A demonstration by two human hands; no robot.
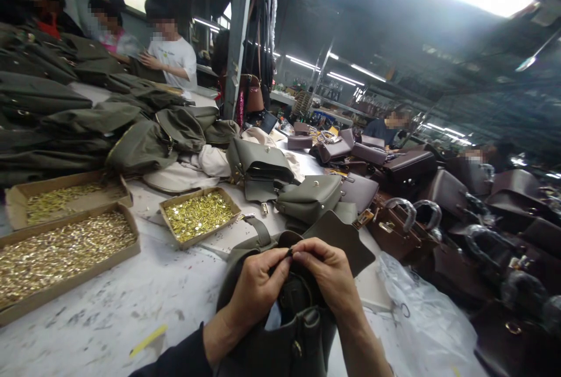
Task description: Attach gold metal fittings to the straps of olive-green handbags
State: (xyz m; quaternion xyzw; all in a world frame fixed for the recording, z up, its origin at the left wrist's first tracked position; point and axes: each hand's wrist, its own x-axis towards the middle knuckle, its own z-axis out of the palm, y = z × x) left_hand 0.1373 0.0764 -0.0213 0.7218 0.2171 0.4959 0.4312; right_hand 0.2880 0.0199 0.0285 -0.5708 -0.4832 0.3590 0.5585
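A dark olive bag (pixel 263 348) stands open in front of me, its flap (pixel 339 239) spread toward the back right. Above the bag's mouth, my left hand (pixel 263 283) pinches a small dark piece at the bag's upper edge. Fingertips nearly touching the left ones, my right hand (pixel 326 269) grips the same spot from the other side. What exactly the dark piece is cannot be made out. Inside the bag, a dark lining and a pale patch show below the hands.
Cardboard trays of gold metal pieces (pixel 199 216) lie at left, with a larger tray (pixel 65 254) nearer. Olive bags (pixel 258 163) sit behind. Brown bags (pixel 398 228) crowd the right, beside clear plastic (pixel 425 312). A person in white (pixel 175 61) works at the back left.
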